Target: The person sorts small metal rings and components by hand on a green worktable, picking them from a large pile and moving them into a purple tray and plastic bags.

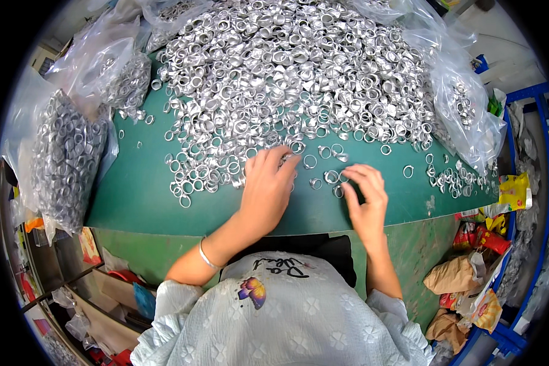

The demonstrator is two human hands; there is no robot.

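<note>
A large heap of silver metal rings [287,67] covers the far part of a green table [140,201]. My left hand [267,186] is at the near edge of the heap, its fingers curled down and closed around a few rings [283,160] between thumb and fingers. Part of what it holds is hidden by the hand. My right hand [368,198] stands to the right, thumb and fingers apart, its fingertips beside several loose rings [331,177]. A single ring [310,161] lies flat between the two hands.
A clear plastic bag packed with rings [67,158] stands at the left edge. Another clear bag [463,116] lies at the right, near a small scatter of rings [454,182]. A blue rack [534,244] and paper bags [454,274] are at the right.
</note>
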